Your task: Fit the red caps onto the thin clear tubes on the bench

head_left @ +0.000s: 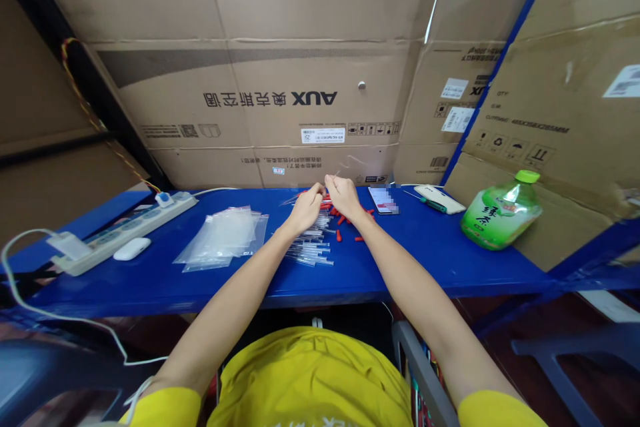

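My left hand (308, 208) and my right hand (341, 195) are close together over the far half of the blue table, with fingers pinched. A faint clear edge shows above the right fingertips, too indistinct to name; what either pinch holds is hidden. Below and beside the left hand lies a loose pile of thin clear tubes (311, 252), most of them lying sideways. Small red rubber bulbs (339, 235) are scattered under and around my right hand, some partly covered by it. Left of the tubes is a stack of clear plastic bags (225, 235).
The blue table (330, 285) also carries a power strip (125, 230), a white case (132, 249), a phone (383, 200), a green screwdriver (433, 204), a white flat object (441, 199) and a green tea bottle (501, 213). Cardboard (280, 67) walls the back.
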Action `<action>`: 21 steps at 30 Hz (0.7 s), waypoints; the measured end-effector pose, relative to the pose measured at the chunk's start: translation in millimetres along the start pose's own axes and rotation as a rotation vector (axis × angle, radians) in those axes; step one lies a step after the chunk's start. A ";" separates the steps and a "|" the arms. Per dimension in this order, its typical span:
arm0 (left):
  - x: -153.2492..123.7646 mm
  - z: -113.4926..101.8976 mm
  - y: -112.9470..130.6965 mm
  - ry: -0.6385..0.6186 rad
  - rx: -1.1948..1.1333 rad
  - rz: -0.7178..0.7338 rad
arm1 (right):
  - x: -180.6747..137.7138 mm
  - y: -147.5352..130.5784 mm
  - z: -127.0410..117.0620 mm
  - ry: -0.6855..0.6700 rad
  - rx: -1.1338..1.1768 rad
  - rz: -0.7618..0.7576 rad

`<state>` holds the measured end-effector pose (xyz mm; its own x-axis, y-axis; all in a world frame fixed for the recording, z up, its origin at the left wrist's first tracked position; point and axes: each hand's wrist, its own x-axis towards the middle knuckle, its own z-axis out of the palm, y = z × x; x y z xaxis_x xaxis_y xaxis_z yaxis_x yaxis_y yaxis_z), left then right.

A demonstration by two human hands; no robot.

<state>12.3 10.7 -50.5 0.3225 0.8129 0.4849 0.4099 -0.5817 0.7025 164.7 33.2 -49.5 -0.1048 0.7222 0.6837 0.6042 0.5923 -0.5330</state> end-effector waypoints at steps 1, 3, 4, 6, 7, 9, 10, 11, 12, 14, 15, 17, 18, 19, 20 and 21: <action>0.7 0.0 1.7 0.008 -0.023 -0.004 | 0.1 -1.2 0.3 -0.001 -0.007 -0.004; 2.4 0.3 4.0 0.029 -0.072 -0.012 | 0.9 -3.1 1.9 0.006 -0.011 -0.003; 3.2 0.6 4.3 0.039 -0.097 -0.017 | 1.5 -3.8 3.1 0.013 -0.007 0.002; 4.7 1.3 3.7 0.054 -0.151 -0.031 | 2.5 -4.9 5.5 0.025 0.012 0.016; 5.3 1.7 2.8 0.061 -0.179 -0.045 | 3.0 -5.3 6.7 0.027 0.026 0.025; 6.4 2.5 0.6 0.066 -0.240 -0.078 | 3.6 -5.9 8.4 0.026 0.058 0.047; 6.8 2.8 -0.3 0.066 -0.272 -0.095 | 3.8 -6.0 9.1 0.023 0.076 0.060; 7.2 2.9 -1.1 0.064 -0.304 -0.113 | 4.1 -6.1 9.6 0.023 0.093 0.075; 7.6 2.9 -1.4 0.060 -0.338 -0.131 | 4.4 -6.0 10.2 0.025 0.109 0.090; 8.2 2.8 -1.1 0.047 -0.420 -0.179 | 5.3 -5.0 11.4 0.030 0.147 0.123; 8.4 2.7 -0.6 0.037 -0.468 -0.211 | 5.8 -3.9 12.1 0.031 0.171 0.143; 8.6 2.7 0.5 0.006 -0.562 -0.279 | 6.8 -0.4 13.2 0.029 0.232 0.195; 8.4 2.7 0.9 -0.013 -0.599 -0.301 | 7.3 2.0 13.5 0.028 0.268 0.228; 7.9 2.8 0.9 -0.031 -0.625 -0.310 | 7.7 4.5 13.5 0.027 0.306 0.262; 7.3 2.8 0.6 -0.048 -0.638 -0.305 | 7.9 7.1 13.1 0.028 0.347 0.295; 6.5 2.6 0.1 -0.068 -0.640 -0.287 | 8.0 9.3 12.4 0.026 0.391 0.325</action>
<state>16.6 15.8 -48.7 0.3378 0.9163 0.2152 -0.0893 -0.1964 0.9765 159.7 48.9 -55.2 0.0626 0.8852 0.4611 0.2611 0.4313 -0.8636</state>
